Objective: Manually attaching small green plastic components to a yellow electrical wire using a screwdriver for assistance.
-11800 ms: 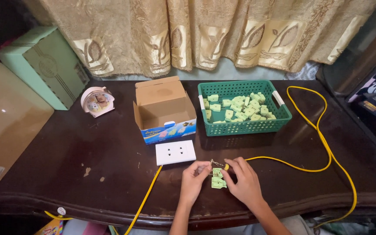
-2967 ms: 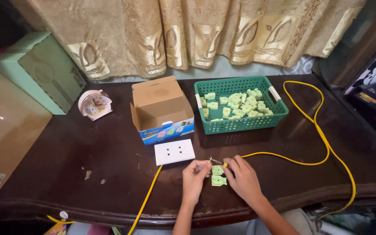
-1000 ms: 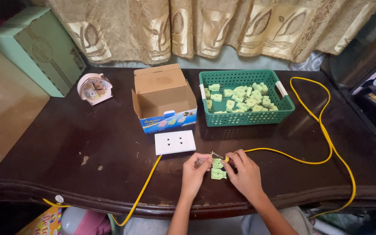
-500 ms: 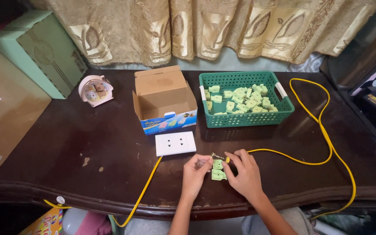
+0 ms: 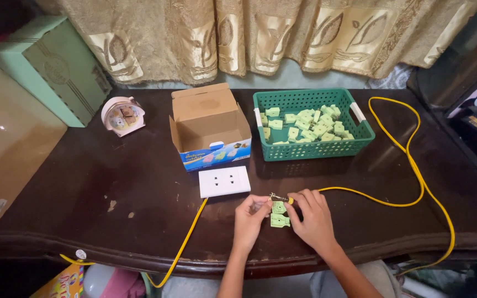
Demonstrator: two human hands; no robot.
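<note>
While both hands meet at the near edge of the dark wooden desk (image 5: 84, 182), the left hand (image 5: 251, 216) has its fingers (image 5: 260, 202) curled in, the tips pinched on something too small to make out, just beside a small green plastic piece (image 5: 277, 207). The right hand (image 5: 311, 216) lies over the right side of that spot, its fingers (image 5: 299, 197) bent and closed around the end of a thin yellow cable (image 5: 415, 171), whose dark metal tip (image 5: 276, 196) sticks out to the left toward the other hand. A second green piece (image 5: 280, 221) lies flat on the desk between the two hands, touching or almost touching the right palm; whether it is gripped cannot be told.

From the right hand the cable runs right, loops far around beside a green plastic basket (image 5: 310, 149), and comes back near along the right edge. The basket stands at the far middle and holds a heap of similar pale green pieces (image 5: 307, 124). Just far-left of the hands lies a white socket plate (image 5: 224, 181), with a yellow lead (image 5: 186, 243) going from it over the near edge. Beyond the plate stands an open cardboard box (image 5: 210, 127), and further left a small pink alarm clock (image 5: 122, 116). A mint-green box (image 5: 51, 66) and a tan board (image 5: 6, 143) sit at the far left, with beige curtains (image 5: 260, 33) behind.
</note>
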